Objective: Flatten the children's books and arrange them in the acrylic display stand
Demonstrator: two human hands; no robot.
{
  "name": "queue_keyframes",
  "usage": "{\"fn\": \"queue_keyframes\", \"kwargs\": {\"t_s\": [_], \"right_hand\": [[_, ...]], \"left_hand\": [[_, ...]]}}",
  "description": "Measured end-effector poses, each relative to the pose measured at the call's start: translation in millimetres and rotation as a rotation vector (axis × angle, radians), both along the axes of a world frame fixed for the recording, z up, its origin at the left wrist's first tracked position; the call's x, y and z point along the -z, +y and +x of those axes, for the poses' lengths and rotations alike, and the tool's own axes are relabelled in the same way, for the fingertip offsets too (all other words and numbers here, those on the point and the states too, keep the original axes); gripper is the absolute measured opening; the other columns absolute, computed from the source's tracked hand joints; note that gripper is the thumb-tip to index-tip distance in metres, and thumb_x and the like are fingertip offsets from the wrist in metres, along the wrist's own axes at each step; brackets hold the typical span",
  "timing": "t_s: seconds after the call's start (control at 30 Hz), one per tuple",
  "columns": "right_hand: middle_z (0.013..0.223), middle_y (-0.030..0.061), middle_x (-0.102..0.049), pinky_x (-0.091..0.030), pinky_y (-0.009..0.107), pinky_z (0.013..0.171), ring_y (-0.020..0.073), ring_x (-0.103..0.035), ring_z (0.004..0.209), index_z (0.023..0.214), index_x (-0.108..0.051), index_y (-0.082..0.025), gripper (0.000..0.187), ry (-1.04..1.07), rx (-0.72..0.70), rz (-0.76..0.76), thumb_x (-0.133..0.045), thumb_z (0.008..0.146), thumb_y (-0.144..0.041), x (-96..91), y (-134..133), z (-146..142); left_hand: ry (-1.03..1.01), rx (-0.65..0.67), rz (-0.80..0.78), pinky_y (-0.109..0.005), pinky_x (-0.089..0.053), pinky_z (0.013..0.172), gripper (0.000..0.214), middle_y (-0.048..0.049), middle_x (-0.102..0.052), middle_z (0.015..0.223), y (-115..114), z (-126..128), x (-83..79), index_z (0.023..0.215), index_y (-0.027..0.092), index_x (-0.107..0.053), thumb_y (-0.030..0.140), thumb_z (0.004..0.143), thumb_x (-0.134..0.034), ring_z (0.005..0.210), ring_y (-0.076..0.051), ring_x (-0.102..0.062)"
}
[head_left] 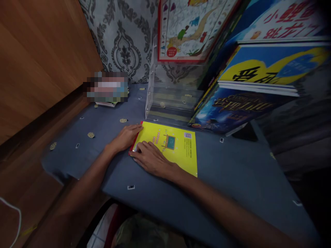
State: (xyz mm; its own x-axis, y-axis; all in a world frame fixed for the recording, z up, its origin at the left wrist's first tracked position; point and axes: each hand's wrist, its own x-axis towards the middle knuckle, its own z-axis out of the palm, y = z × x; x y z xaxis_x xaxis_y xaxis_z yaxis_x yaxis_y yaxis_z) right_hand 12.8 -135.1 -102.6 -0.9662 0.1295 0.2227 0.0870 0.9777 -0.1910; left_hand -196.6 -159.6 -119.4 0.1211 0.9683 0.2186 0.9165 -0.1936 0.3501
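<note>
A bright yellow book (178, 151) with a red edge on its left lies flat on the cloth-covered table. A small green chalkboard drawing and a QR code are printed on it. My left hand (126, 136) rests on the table with its fingers stretched out, the tips touching the book's far left corner. Across the book's near left part lies my right hand (150, 156). Its fingers are curled at the red edge near the near left corner, closed on the book; the fingertips are partly hidden.
Behind the book stands a clear acrylic rack (172, 93), holding a red-bordered picture book (191, 34). Several upright books, including a dark blue one (232, 106), stand at the right. A blurred-out stack (111, 91) lies at the back left. Beside it is a wooden panel (43, 58).
</note>
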Motion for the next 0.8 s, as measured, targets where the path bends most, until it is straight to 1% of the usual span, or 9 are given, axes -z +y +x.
{"fn": "queue_keyframes", "kwargs": {"t_s": [0.13,0.2,0.3,0.37,0.5,0.57,0.67,0.73,0.8], "right_hand": [[0.1,0.0084,-0.06,-0.042,0.038,0.083,0.0235,-0.051,0.093,0.122,-0.068,-0.023,0.027,0.004,-0.009,-0.001,-0.048,0.106,-0.03,-2.0,0,0],[0.1,0.0087,-0.06,-0.043,0.038,0.083,0.0235,-0.051,0.093,0.119,-0.068,-0.023,0.025,0.0,-0.014,0.004,-0.048,0.105,-0.03,-2.2,0,0],[0.101,0.0089,-0.06,-0.043,0.039,0.085,0.0238,-0.052,0.095,0.119,-0.068,-0.022,0.025,0.005,-0.01,0.009,-0.048,0.105,-0.03,-1.2,0,0],[0.102,0.0093,-0.061,-0.043,0.039,0.086,0.0243,-0.052,0.096,0.119,-0.068,-0.021,0.025,0.024,-0.015,-0.004,-0.05,0.105,-0.029,0.3,1,0],[0.101,0.0109,-0.065,-0.046,0.038,0.085,0.0234,-0.056,0.093,0.113,-0.071,-0.017,0.026,0.091,-0.05,-0.106,-0.047,0.105,-0.026,5.6,6,0],[0.101,0.0119,-0.069,-0.048,0.038,0.086,0.0231,-0.059,0.094,0.113,-0.072,-0.015,0.029,0.148,-0.033,-0.172,-0.045,0.106,-0.024,9.2,9,-1],[0.12,0.0143,-0.071,-0.048,0.043,0.099,0.0252,-0.061,0.113,0.126,-0.068,-0.015,0.033,0.206,0.001,-0.215,-0.043,0.106,-0.022,14.0,11,-3],[0.136,0.016,-0.067,-0.043,0.047,0.109,0.0262,-0.056,0.129,0.135,-0.063,-0.014,0.037,0.181,0.01,-0.201,-0.043,0.106,-0.023,15.5,10,-5],[0.143,0.0171,-0.062,-0.039,0.049,0.114,0.0261,-0.053,0.137,0.139,-0.06,-0.013,0.039,0.13,0.026,-0.183,-0.042,0.106,-0.024,14.9,8,-6]], "left_hand": [[-0.018,-0.016,-0.041,-0.047,-0.043,0.115,0.053,-0.0088,-0.059,0.148,-36,6,-4.2,0.141,0.024,-0.059,0.009,0.093,-0.044,0.138,-0.024,-0.055],[-0.045,-0.039,-0.044,-0.047,-0.044,0.116,0.056,-0.0072,-0.06,0.148,-56,8,-5.5,0.14,0.025,-0.061,0.006,0.091,-0.043,0.137,-0.023,-0.056],[-0.092,-0.056,-0.029,-0.048,-0.042,0.118,0.064,-0.0044,-0.061,0.147,-82,10,-4.1,0.14,0.027,-0.061,0.001,0.086,-0.04,0.138,-0.021,-0.055],[-0.115,-0.058,0.002,-0.049,-0.042,0.118,0.066,-0.004,-0.063,0.145,-93,12,-1.2,0.139,0.027,-0.062,-0.002,0.084,-0.038,0.139,-0.02,-0.055],[-0.116,-0.037,0.097,-0.049,-0.047,0.113,0.062,-0.0063,-0.067,0.139,-102,14,4.3,0.135,0.025,-0.064,-0.002,0.087,-0.038,0.135,-0.021,-0.058],[-0.085,-0.03,0.142,-0.049,-0.049,0.111,0.057,-0.0076,-0.068,0.137,-102,16,5.7,0.134,0.025,-0.065,-0.001,0.09,-0.04,0.134,-0.022,-0.059],[-0.015,-0.054,0.202,-0.05,-0.051,0.108,0.047,-0.0094,-0.069,0.135,-101,22,6.7,0.131,0.023,-0.066,0.004,0.094,-0.044,0.132,-0.024,-0.06],[0.027,-0.069,0.221,-0.048,-0.053,0.106,0.043,-0.0098,-0.07,0.132,-101,25,6.7,0.13,0.022,-0.066,0.006,0.095,-0.045,0.128,-0.024,-0.062],[0.056,-0.068,0.226,-0.046,-0.054,0.103,0.042,-0.0099,-0.072,0.128,-100,28,5.9,0.129,0.021,-0.066,0.006,0.096,-0.045,0.122,-0.023,-0.066]]}}
